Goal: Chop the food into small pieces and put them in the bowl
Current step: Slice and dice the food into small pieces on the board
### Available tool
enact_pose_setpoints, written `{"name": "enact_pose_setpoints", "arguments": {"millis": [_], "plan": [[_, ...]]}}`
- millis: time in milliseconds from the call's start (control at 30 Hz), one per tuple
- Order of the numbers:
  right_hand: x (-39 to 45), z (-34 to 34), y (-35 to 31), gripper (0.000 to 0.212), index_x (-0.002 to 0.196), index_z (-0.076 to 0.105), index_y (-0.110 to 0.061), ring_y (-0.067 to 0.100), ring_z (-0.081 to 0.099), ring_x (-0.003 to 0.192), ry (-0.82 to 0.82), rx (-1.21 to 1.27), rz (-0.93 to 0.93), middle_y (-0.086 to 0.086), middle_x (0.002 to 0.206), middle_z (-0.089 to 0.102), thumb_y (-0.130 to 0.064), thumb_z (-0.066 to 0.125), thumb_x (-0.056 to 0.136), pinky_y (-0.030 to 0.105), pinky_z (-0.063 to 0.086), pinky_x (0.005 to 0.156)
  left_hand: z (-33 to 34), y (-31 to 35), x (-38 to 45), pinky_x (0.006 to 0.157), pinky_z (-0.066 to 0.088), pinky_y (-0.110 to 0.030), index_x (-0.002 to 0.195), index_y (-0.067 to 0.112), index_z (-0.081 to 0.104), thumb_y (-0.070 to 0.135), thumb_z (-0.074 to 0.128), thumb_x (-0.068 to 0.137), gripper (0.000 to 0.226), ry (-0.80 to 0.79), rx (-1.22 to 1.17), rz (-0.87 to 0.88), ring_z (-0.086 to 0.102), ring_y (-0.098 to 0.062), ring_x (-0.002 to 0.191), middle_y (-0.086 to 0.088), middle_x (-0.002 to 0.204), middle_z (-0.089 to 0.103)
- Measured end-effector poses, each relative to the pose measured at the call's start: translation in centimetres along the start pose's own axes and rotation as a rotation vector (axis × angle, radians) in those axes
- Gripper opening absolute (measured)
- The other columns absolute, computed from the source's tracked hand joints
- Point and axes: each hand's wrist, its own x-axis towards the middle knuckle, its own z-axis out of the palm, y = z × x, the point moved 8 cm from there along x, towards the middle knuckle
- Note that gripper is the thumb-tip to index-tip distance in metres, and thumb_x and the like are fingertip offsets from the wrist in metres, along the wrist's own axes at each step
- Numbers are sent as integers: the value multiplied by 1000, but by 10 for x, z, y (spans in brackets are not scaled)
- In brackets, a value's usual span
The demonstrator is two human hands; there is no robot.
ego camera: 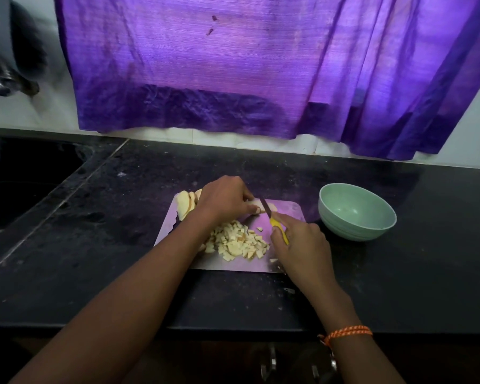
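purple curtain [261, 65] hanging across the back wall, covering most of the upper view. black stone table [122, 245] running below it, speckled with crumbs, with a dark sink [17, 184] sitting at its left end. pale cutting board [233, 263] lying flat on the table in the middle, picking up a purple tint. mint green bowl [356, 213] standing upright on the table just to the right of the board, not touching it, showing nothing inside. left hand [225, 199] reaching across the board's far side, fingers curling down and pinning a pale slice [261, 205] of the food against the board. right hand [299, 245] gripping the yellow handle of a small knife [272, 217], fingers wrapping it tight, dark blade pointing away and lying against the slice right beside the left fingertips. stack of uncut slices [185, 203] sitting at the board's far left corner, partly hiding behind the left wrist. pile of small chopped pieces [239, 242] lying on the near middle of the board between the two forearms, a few loose bits scattering toward the knife. orange braided thread [347, 332] wrapping the right wrist. blurry dark utensil [3, 81] hanging at upper left, too smeared to identify.
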Motion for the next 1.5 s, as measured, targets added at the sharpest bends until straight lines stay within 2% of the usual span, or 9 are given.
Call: {"name": "enact_pose_setpoints", "arguments": {"millis": [167, 400, 533, 667, 833, 1067, 1167, 1300, 1500], "plan": [[6, 10, 0, 41, 143, 56, -37, 26, 63, 88, -27, -50, 3, 3, 95, 69, -41, 48, 102, 33, 38, 65, 1, -1, 1, 67, 58, -31, 112, 31, 84, 61, 81, 85, 41, 6, -1, 0, 68, -10, 80, 12, 100, 80], [12, 12, -8, 37, 139, 57, -35, 28, 63, 94, -63, -169, -22, 5, 104, 70, -39, 46, 104, 37, 41, 68, 3, 0, 2, 54, 38, -25, 108, 31, 85, 59, 81, 85, 36, 28, 13, 18, 69, -12, 84, 12, 99, 79], [15, 15, -12, 36, 139, 58, -31, 28, 61, 87, -94, -193, -6, 7, 104, 68, -34, 46, 105, 38, 44, 70, 4, -2, 3, 60, 48, -26, 104, 31, 86, 59, 81, 85, 34, 32, 8, 9, 69, -12, 83, 11, 98, 79], [14, 13, -12, 34, 137, 58, -30, 28, 64, 92, -101, -175, -8, 7, 106, 69, -35, 47, 105, 38, 47, 71, 3, -1, 1, 57, 42, -25, 103, 31, 86, 59, 80, 85, 33, 27, -11, 6, 69, -11, 85, 13, 102, 78], [13, 13, -11, 36, 138, 58, -30, 27, 63, 95, -104, -141, -18, 7, 110, 69, -34, 47, 104, 36, 45, 71, 3, -1, -1, 60, 48, -27, 100, 30, 86, 59, 79, 86, 33, 28, -16, -19, 67, -10, 81, 13, 101, 78], [-17, -2, 2, 40, 142, 55, -38, 26, 61, 90, -86, -110, -3, 5, 100, 66, -42, 46, 103, 34, 39, 68, 1, 5, -1, 65, 53, -30, 107, 29, 85, 62, 79, 87, 39, 71, 16, -4, 68, -11, 84, 13, 102, 80], [-29, -6, 8, 42, 144, 54, -40, 24, 60, 88, -71, -87, 12, 5, 99, 68, -44, 48, 102, 35, 44, 69, -1, 5, -2, 61, 46, -28, 110, 29, 84, 58, 79, 88, 37, 83, 30, -7, 67, -9, 83, 13, 104, 80], [-30, -7, 15, 46, 142, 57, -40, 26, 64, 86, -22, -6, 38, 4, 98, 73, -48, 48, 99, 40, 54, 74, -3, 3, -2, 66, 53, -29, 113, 30, 84, 58, 81, 87, 39, 42, 13, 13, 68, -10, 86, 13, 107, 80], [-4, -9, -2, 39, 138, 61, -37, 31, 62, 82, 38, 7, 5, 8, 90, 70, -36, 53, 100, 39, 49, 67, -4, -6, 1, 61, 47, -26, 114, 34, 84, 59, 83, 84, 39, -33, -30, 8, 68, -9, 86, 16, 105, 79]]}}
